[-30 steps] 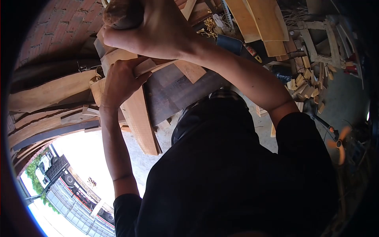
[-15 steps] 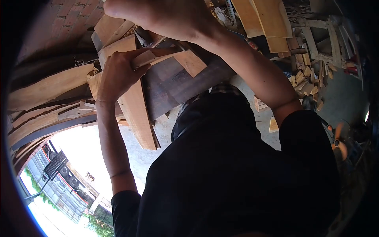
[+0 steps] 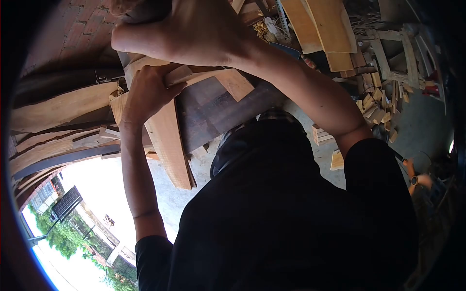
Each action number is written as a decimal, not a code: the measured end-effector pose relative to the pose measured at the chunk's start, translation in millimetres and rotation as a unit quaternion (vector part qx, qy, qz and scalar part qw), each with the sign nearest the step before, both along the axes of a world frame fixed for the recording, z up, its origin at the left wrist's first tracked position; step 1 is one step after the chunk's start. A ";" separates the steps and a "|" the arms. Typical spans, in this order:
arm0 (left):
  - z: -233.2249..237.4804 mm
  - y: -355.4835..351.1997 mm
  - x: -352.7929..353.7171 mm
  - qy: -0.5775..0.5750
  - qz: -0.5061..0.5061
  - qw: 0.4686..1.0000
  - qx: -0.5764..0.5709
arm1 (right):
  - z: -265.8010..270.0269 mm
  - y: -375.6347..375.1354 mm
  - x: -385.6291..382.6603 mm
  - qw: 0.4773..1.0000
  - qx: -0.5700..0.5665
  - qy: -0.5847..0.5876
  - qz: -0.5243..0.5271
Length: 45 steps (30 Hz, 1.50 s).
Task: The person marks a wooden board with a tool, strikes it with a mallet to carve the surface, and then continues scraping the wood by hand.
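Note:
My left hand (image 3: 147,94) is closed on a small wood block (image 3: 178,74), its thumb along the near side. Beside that block, a pale wood piece (image 3: 235,85) lies on a dark board (image 3: 206,111). A long light plank (image 3: 167,140) sticks out toward me under my left wrist. Raised above and nearer the camera, my right hand (image 3: 199,36) has its fingers curled at the top edge of the view. Something dark shows by its fingers, but its kind is hidden by the hand and the frame edge.
Stacked boards (image 3: 63,109) run along the left. Wide planks (image 3: 330,26) lean at the upper right, near a heap of wood offcuts (image 3: 376,104). An orange-bladed fan (image 3: 415,180) stands at the right. A brick wall (image 3: 73,29) rises at the upper left.
My right hand has shifted left and appears larger, nearer the camera. My left hand keeps its grip on the wood block almost in place. Outside, a large grey vehicle has mostly passed from view.

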<state>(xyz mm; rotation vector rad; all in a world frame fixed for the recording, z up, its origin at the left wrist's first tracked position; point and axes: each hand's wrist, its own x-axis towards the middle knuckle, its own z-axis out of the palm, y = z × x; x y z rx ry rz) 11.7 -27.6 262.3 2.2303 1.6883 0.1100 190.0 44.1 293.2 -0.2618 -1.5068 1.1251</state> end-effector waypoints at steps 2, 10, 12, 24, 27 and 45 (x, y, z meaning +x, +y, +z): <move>-4.3 -3.4 -7.8 0.015 -0.002 1.000 -0.005 | -32.3 -2.8 -9.8 0.999 0.005 -0.045 -0.014; 3.7 -9.0 0.8 0.015 0.003 0.999 -0.034 | -14.4 3.6 7.8 0.994 -0.022 -0.075 -0.076; 4.9 -11.8 3.4 0.005 -0.011 1.000 -0.014 | -29.0 11.9 -13.2 0.999 0.007 0.003 -0.041; 4.1 -7.0 0.5 0.021 -0.018 0.999 0.029 | -10.4 -8.1 -2.3 0.996 0.010 -0.062 -0.064; 0.8 -10.9 0.9 0.015 0.004 1.000 0.015 | -25.9 -8.6 -8.0 0.999 -0.004 -0.027 -0.032; -25.5 -80.3 9.2 -0.005 0.014 1.000 0.025 | -34.0 2.1 44.3 0.984 -0.135 0.089 0.069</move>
